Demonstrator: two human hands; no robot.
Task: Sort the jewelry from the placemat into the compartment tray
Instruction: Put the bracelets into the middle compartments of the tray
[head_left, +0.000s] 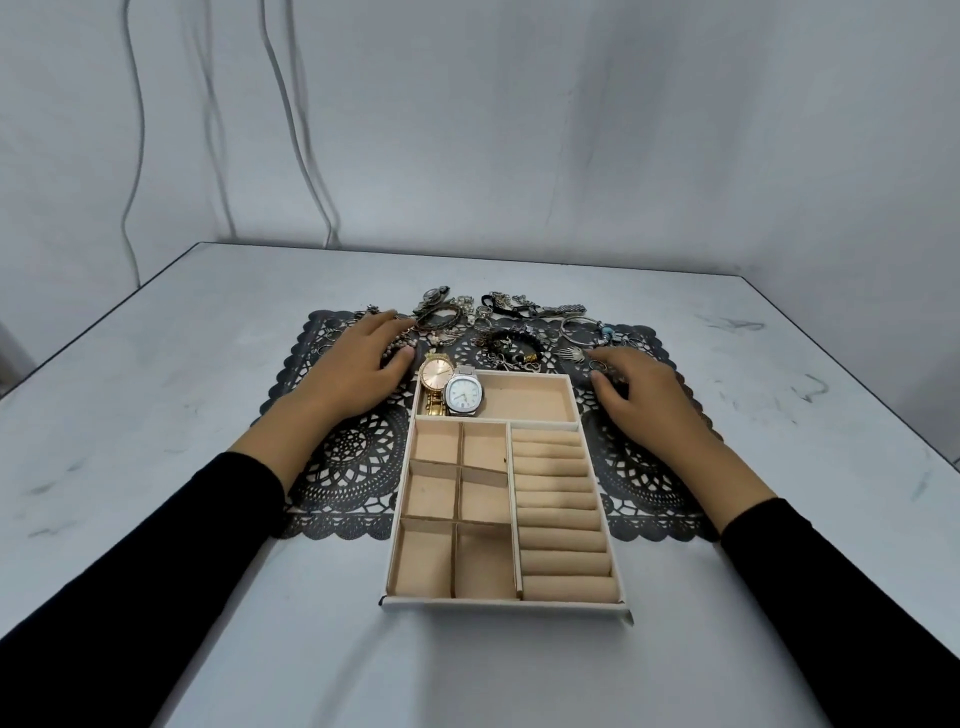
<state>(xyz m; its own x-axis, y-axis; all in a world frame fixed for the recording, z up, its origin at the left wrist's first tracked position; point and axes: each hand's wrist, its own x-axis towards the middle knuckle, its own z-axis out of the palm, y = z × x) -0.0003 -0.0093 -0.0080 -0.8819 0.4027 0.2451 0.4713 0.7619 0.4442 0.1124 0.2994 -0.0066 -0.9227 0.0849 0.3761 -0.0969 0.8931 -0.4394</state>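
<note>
Jewelry (498, 322) is mostly unsorted, so early in the job by my read. Clock is centred on the tray, 12 = away from the person.

Progress:
- Placemat (353, 457): dark lace, mid-bench. The heap of pieces runs along its 12 o'clock edge, from 10 through 2.
- Compartment tray (504, 605): its 12 o'clock end sits on the placemat, its 6 o'clock end on bare bench.
- The long cell at 12 holds only two items, gold watch (435, 375) and silver watch (466, 396). They touch, packed into its 9 o'clock end; the rest of the cell is bare.
- The six square cells at 7–9 look empty. Ring rolls (561, 519) at 3–5 carry nothing.
- Left to do: everything else. Black bead bracelet (514, 340) lies just past the tray's 12 o'clock wall, silver bangles (579, 330) at 1. Chains and small bits are too tangled to count.

Around:
- Bench (208, 364): pale, scuffed. Grey wall at 12, cables (291, 130) hanging at 11.
- Left hand (358, 358) at 10: palm down over the heap's end, fingers fairly straight, thumb by a beaded piece. Can't tell if anything is pinched.
- Right hand (639, 395) at 2: fingers curled down onto small ring-like bits. Grip or just touch, can't tell.

In the way: pieces overlap and will likely snag when one is lifted. The gold watch appears to ride up over the tray's 12 o'clock wall.
</note>
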